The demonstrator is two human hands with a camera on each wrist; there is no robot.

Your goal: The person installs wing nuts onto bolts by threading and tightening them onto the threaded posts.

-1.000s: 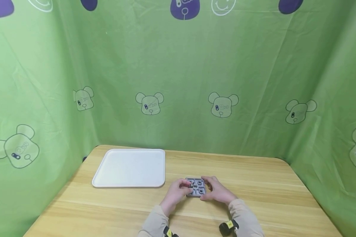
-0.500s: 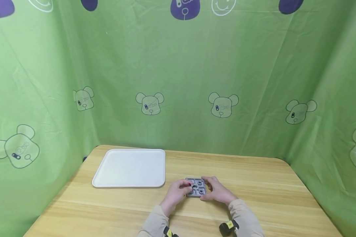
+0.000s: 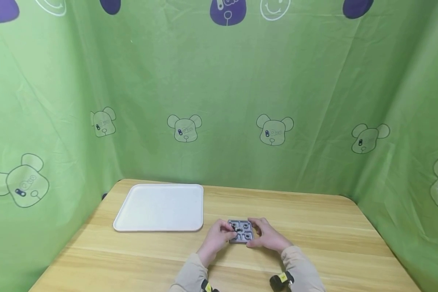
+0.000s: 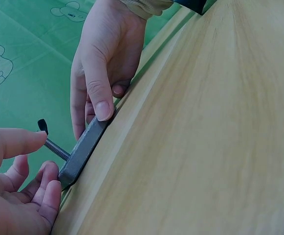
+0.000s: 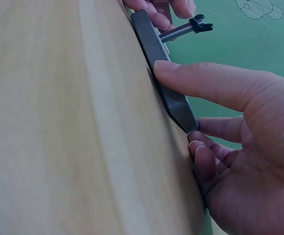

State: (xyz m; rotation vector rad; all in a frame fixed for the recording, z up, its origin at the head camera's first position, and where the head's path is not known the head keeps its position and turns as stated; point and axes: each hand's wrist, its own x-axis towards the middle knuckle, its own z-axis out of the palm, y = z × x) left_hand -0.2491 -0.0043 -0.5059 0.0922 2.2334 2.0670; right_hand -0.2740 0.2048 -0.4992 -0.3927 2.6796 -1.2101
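Observation:
A grey square metal plate [image 3: 247, 239] with several round holes lies on the table between both hands. From its upper face a wing screw [image 5: 185, 31] sticks out, with a dark winged head and a bare threaded shank. My left hand [image 3: 214, 240] is at the screw, its thumb tip against the winged head in the left wrist view; its other fingers curl near the plate's corner. The index fingertip's contact is hidden. On the opposite side my right hand [image 3: 269, 237] grips the plate, thumb on the near edge and fingers along the far side.
A white tray [image 3: 158, 207] lies at the back left of the wooden table [image 3: 314, 227]. Green curtains [image 3: 219, 162] with bear drawings close in the back and both sides. Dark straps with yellow labels sit on both sleeves.
The winged head has turned between the frames, and the left fingertips have shifted slightly around it. Plate and right hand stay in place.

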